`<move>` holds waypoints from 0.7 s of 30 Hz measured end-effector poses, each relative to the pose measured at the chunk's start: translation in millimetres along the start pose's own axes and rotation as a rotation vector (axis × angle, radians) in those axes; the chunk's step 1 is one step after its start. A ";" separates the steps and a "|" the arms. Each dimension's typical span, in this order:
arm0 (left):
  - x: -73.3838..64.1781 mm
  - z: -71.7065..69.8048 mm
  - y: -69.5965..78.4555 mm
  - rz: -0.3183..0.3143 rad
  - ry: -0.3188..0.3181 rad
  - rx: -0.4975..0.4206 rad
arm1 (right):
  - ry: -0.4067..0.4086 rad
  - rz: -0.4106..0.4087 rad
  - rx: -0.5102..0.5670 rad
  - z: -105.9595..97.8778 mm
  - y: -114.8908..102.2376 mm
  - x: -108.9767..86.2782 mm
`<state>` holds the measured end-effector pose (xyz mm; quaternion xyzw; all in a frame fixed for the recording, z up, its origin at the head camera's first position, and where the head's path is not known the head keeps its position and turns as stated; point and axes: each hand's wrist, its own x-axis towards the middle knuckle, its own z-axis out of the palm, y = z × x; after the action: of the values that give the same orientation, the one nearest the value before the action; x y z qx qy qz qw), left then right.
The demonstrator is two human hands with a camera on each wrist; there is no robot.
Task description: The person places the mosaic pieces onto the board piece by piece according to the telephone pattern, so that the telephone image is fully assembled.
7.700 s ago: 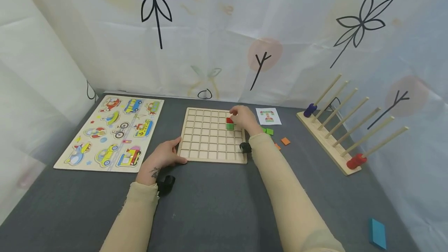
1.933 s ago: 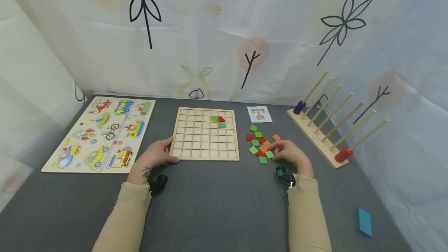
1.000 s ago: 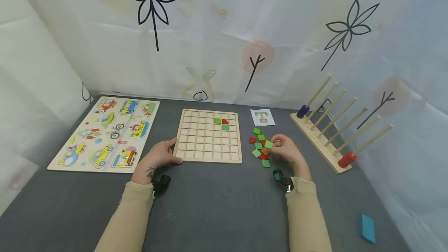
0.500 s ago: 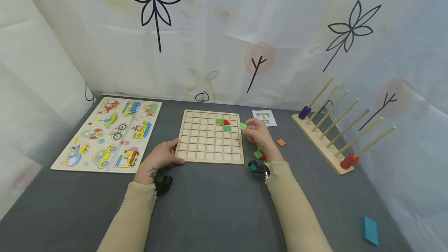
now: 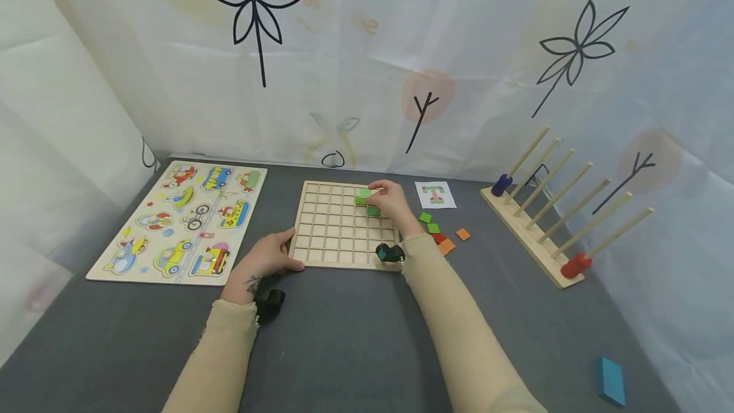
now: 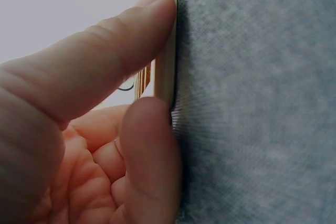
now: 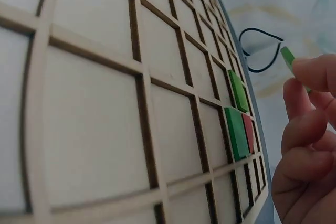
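Note:
The square wooden grid board (image 5: 327,234) lies mid-table. My left hand (image 5: 266,257) grips its near left corner, with thumb and a finger against the edge in the left wrist view. Over the board's far right part, my right hand (image 5: 392,204) pinches a green tile (image 7: 289,59) between thumb and finger. The right wrist view shows that tile lifted off the grid. Set in the cells are a light green tile (image 7: 239,90), a darker green tile (image 7: 236,132) and a red piece (image 7: 248,132). From the head camera, my right hand hides the red piece.
Loose green tiles (image 5: 432,228), orange tiles (image 5: 446,246) and red pieces lie right of the board, partly behind the sleeve. A pattern card (image 5: 436,195) lies beyond them. A vehicle puzzle (image 5: 172,222) is at left, a peg stand (image 5: 539,234) and blue block (image 5: 611,381) at right.
My right hand has picked a green tile from the loose pile and carried it left and away over the board. A green tile was added beside the red piece earlier. My left hand stays.

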<state>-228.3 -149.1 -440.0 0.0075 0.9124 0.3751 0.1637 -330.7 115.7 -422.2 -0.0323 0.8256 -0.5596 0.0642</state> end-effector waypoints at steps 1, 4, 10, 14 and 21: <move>0.1 0.3 -0.3 0.000 -0.001 0.002 | 0.007 0.000 -0.031 2.7 -0.4 2.0; 0.6 0.4 -0.3 -0.007 0.000 0.004 | 0.025 -0.005 -0.114 10.2 -1.8 7.4; -1.2 0.7 1.4 0.003 0.005 -0.003 | 0.040 0.026 -0.232 23.1 -5.5 14.4; -1.7 1.9 1.9 0.004 0.014 -0.010 | 0.042 0.051 -0.329 29.9 -7.8 16.8; -2.0 1.1 1.2 -0.004 0.016 -0.023 | 0.049 0.074 -0.419 39.8 -11.6 18.2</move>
<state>-226.3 -147.8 -439.4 0.0011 0.9094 0.3851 0.1573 -343.2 72.5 -427.3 -0.0011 0.9259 -0.3734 0.0567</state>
